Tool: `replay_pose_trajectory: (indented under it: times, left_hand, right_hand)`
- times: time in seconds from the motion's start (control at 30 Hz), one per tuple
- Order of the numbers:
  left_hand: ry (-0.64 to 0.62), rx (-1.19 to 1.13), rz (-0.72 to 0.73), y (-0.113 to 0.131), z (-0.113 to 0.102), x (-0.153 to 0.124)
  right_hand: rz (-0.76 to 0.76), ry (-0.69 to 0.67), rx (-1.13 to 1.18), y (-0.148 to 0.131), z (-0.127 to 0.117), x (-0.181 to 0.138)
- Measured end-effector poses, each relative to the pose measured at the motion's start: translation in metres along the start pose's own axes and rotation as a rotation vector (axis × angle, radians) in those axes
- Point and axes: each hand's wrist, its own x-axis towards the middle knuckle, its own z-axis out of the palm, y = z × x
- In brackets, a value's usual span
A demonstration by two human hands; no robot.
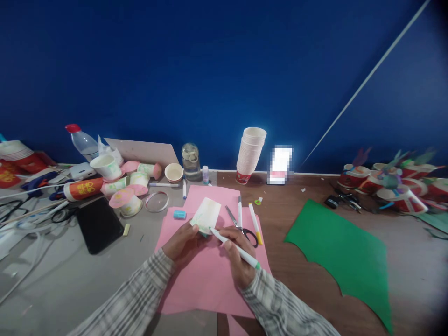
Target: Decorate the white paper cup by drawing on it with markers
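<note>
My left hand (184, 242) is closed around the rim end of a white paper cup (208, 212), tilted with its base pointing away from me. Faint green marks show on the cup's side near the rim. In my right hand (240, 254) is a white marker (241, 252) with a green end, its tip at or very near the cup. Both hands are over pink paper sheets (210, 289). On that paper lie scissors (241, 226) with black handles, a yellow-ended marker (255, 224), another white marker (240, 212) and a small turquoise object (179, 214).
A tall cup stack (250, 154) stands at the back, near a blurred bright screen (280, 163). Green paper (343, 252) lies right. Decorated cups (129, 200), a black tablet-like slab (100, 226) and cables crowd the left. A glass jar (191, 161) stands before the blue wall.
</note>
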Motion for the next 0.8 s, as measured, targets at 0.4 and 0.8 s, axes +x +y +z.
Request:
replay_pose_trajectory:
  times: [0.4,0.8]
  left_hand:
    - [0.011,0.002,-0.009,0.001,-0.0013,-0.0002]
    - [0.018,-0.019,-0.008,0.0,-0.003,-0.0002]
  right_hand:
    - [0.026,0.034,0.036,0.0001,0.003,0.0011]
    - [0.035,0.048,0.017,0.0019,0.0035,0.001]
